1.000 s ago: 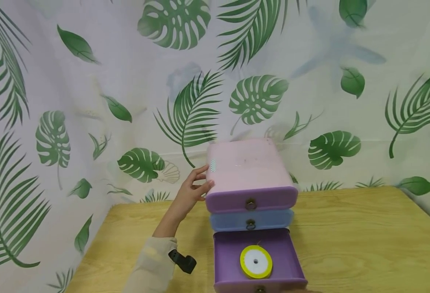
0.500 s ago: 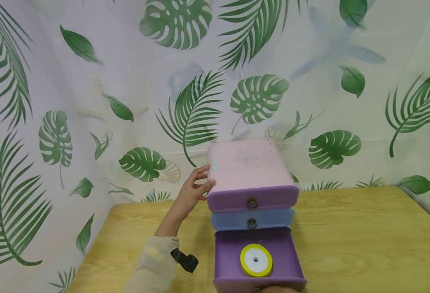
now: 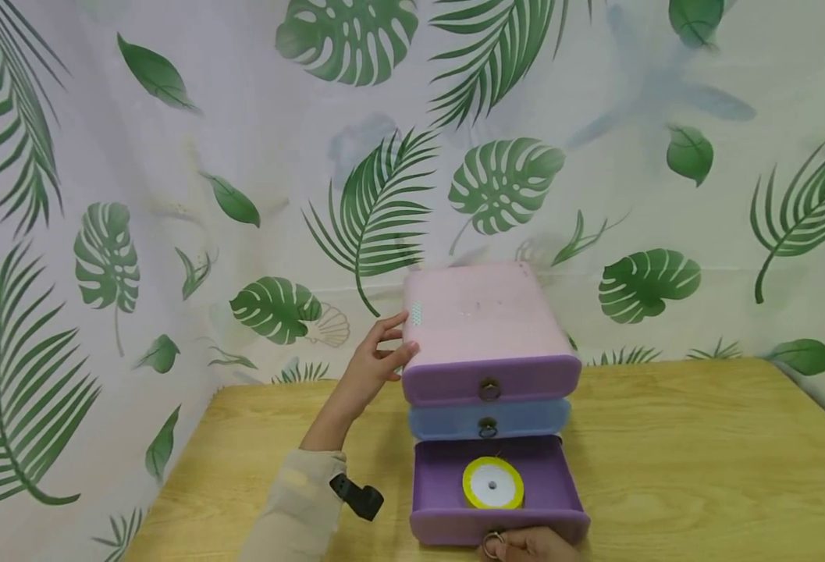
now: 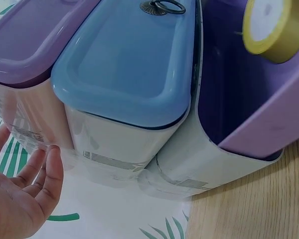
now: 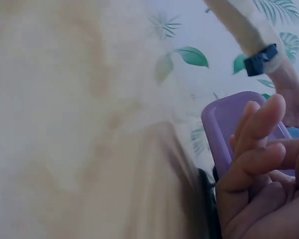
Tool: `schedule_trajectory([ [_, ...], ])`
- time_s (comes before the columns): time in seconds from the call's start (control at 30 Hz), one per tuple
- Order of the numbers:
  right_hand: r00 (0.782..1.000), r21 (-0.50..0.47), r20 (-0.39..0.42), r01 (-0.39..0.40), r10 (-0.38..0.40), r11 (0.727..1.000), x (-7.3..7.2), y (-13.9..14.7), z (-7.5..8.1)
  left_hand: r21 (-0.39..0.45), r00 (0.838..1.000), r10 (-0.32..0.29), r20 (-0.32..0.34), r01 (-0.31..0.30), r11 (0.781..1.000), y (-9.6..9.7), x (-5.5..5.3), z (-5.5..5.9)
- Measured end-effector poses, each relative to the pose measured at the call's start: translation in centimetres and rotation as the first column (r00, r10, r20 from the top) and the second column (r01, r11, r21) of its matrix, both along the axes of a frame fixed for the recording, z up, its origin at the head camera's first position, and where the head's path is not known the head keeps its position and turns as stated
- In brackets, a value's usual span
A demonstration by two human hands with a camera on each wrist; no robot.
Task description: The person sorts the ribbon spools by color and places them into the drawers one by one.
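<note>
A stack of three drawers fills the middle of the head view, with a pink casing [image 3: 482,316] at its top. Against that casing's left side rest the lightly bent fingers of my left hand [image 3: 370,367]. The purple top drawer [image 3: 447,385] and the blue middle drawer [image 3: 447,421] are closed. At the bottom, a purple drawer [image 3: 454,528] is pulled out, and a spool of yellow ribbon [image 3: 482,474] lies flat inside. My right hand [image 3: 535,544], partly cut off by the frame, pinches the ring pull [image 3: 492,544] on that drawer's front.
The stack stands on a wood-grain table [image 3: 700,453]. Behind it hangs a white cloth [image 3: 524,94] printed with green leaves. A dark wrist strap [image 3: 357,497] sits on my left sleeve.
The bottom drawer has slid inward a little, carrying the ribbon spool with it. My right hand has come up into view at its ring pull. The left hand stays against the casing.
</note>
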State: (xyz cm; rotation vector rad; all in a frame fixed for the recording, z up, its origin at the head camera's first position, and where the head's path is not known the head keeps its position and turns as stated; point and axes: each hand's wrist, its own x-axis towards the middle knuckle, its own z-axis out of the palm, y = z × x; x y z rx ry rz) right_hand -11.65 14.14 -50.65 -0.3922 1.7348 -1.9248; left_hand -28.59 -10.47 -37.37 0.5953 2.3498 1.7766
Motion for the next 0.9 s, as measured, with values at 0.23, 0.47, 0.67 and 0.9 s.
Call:
schedule_trajectory([
  [0.23,0.998,-0.057,-0.004,-0.058,0.058,0.997,-1.3,0.3,1.2,-0.015,1.0,-0.014,0.0,0.014,1.0,-0.4,0.2,0.2],
  [0.47,0.992,0.007,0.11,0.056,-0.056,0.998,-3.1,-0.4,1.6,-0.013,1.0,-0.01,0.009,0.01,1.0,-0.8,0.5,0.0],
  [0.67,0.981,0.084,0.125,0.139,-0.148,0.987,-4.6,-0.6,1.7,-0.011,1.0,-0.013,0.006,0.013,1.0,-0.7,0.8,0.0],
  [0.9,0.981,0.085,0.125,0.138,-0.148,0.987,-5.2,-0.5,1.3,-0.002,1.0,-0.016,0.005,0.016,1.0,-0.5,1.0,0.0],
])
